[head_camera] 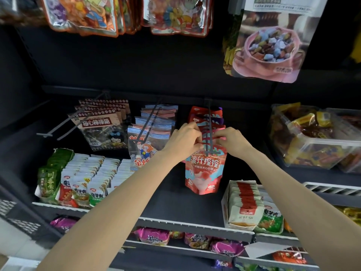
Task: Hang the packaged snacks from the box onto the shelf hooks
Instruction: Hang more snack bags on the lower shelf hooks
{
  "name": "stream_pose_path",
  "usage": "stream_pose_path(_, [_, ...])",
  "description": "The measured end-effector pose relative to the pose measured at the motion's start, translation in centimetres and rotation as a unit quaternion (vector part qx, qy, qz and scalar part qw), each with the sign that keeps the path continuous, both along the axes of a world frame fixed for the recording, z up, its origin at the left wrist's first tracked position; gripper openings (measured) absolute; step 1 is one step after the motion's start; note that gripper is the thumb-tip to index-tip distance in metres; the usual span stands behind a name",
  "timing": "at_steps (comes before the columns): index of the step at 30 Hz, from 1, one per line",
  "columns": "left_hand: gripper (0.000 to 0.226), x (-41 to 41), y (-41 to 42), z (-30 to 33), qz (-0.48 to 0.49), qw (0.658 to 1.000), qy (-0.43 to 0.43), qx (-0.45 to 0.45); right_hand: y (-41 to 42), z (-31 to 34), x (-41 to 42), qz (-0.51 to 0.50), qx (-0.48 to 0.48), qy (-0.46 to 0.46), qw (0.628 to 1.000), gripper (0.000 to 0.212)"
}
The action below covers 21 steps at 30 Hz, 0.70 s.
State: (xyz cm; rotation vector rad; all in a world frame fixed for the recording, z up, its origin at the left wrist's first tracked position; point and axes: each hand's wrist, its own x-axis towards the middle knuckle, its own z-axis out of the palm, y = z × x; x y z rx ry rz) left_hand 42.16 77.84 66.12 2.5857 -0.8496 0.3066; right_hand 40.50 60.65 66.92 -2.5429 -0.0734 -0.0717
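Front pouch (205, 171): red and pink with pale blue, white lettering. Hook (208, 132): dark grey. Neighbouring packets (154, 124): blue-and-white striped tops. Left packets (101, 122): brown header, white flower pattern. Shelf backing (136, 65): black. Boxed sachets (244, 200): white with red bands.

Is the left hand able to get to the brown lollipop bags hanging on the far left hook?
Probably yes. The left hand now pinches the red packs, but the lollipop bags hang in the same row, further left. Only the blue-striped bags hang between, and their fronts look open.

Single head-worn view, forward and down, close on the shelf hooks (208, 130).
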Motion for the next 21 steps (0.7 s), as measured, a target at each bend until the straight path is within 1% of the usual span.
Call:
stream_pose_path(2, [0.011,-0.2,0.0,-0.2,-0.005,1.0,0.013,-0.018,-0.3,0.4,-0.5,0.031,0.002,0.005,0.999,0.025])
stream_pose_path(4, [0.009,-0.5,0.0,-0.4,-0.01,0.998,0.03,-0.045,-0.2,0.5,-0.8,0.039,0.017,0.011,0.999,0.025])
stream_pose_path(9, [0.01,-0.8,0.1,-0.8,-0.009,0.996,0.063,-0.069,0.2,0.1,-1.0,0.004,0.028,0.002,1.0,0.019])
stream_pose_path(11, [0.011,-1.0,0.2,-0.9,-0.004,0.994,0.073,-0.08,0.4,-0.4,-1.3,-0.02,0.043,-0.034,0.998,0.019])
stream_pose_path(13, [0.012,-1.3,0.4,-0.9,0.013,0.99,0.078,-0.119,0.5,-1.0,-1.6,-0.059,0.051,-0.114,0.99,0.021])
stream_pose_path(15, [0.019,-1.4,0.5,-0.7,0.029,0.987,0.061,-0.147,0.4,-1.3,-1.8,-0.081,0.005,-0.177,0.981,0.028])
stream_pose_path(16, [0.026,-1.4,0.5,-0.6,0.03,0.99,0.047,-0.132,0.4,-1.4,-1.7,-0.074,-0.025,-0.184,0.98,0.033])
stream_pose_path(18, [0.037,-1.1,0.4,-0.5,0.021,0.996,0.031,-0.075,0.3,-1.6,-1.3,-0.053,-0.057,-0.158,0.984,0.037])
stream_pose_path(19, [0.039,-0.9,0.3,-0.4,0.016,0.998,0.028,-0.049,0.2,-1.6,-1.1,-0.053,-0.06,-0.146,0.986,0.035])
stream_pose_path(21, [0.041,-0.6,0.2,-0.6,0.012,1.0,0.012,-0.013,0.1,-1.4,-0.7,-0.069,-0.066,-0.151,0.984,0.03])
